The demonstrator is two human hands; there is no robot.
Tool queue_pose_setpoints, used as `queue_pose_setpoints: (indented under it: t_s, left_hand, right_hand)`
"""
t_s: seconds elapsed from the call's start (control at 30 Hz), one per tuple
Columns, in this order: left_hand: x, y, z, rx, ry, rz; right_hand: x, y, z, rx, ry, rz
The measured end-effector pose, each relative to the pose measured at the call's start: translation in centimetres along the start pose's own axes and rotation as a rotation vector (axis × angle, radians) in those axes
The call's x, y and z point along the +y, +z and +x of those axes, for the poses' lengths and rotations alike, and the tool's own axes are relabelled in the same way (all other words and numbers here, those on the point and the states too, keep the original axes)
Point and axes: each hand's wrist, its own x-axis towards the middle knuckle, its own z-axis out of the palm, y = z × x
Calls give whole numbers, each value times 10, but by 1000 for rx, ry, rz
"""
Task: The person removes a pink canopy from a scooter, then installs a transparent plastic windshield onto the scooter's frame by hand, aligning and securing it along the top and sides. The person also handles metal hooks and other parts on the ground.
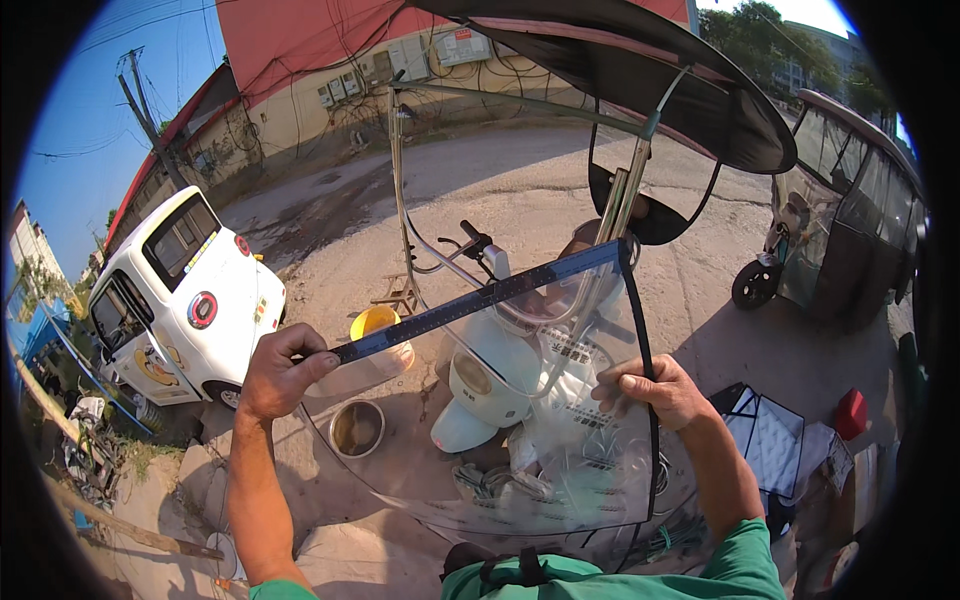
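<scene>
A clear plastic sheet [455,485] with black edging is stretched out in front of me. My left hand [280,370] is closed on the left end of its black top strip [480,298], thumb on top. My right hand [655,390] pinches the black edge on the right side, partway down. The strip slopes up to the right, its far end beside the metal poles of a canopy frame [620,200]. Through the sheet show a white scooter body [490,375] and white printed plastic. The sheet's lower edge hangs close to my green shirt.
A dark canopy [650,70] reaches overhead. Beyond the sheet stand a yellow bucket [374,320] and a round metal basin [357,429]. A small white car [190,300] is at left, a covered three-wheeler [840,220] at right. Near my right arm lies a quilted silver panel [765,440].
</scene>
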Motion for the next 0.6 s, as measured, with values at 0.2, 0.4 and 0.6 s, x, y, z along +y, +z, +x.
queue_pose_setpoints:
  t_s: [0.2,0.4,0.6]
  left_hand:
    - [1,12,60,-20,52,95]
    - [-23,19,120,-78,138,93]
    - [-94,-6,171,-167,215,-62]
  right_hand:
    - [11,-19,10,68,-38,11]
    - [21,-10,24,237,-56,-25]
    - [39,40,62,470,-65,-72]
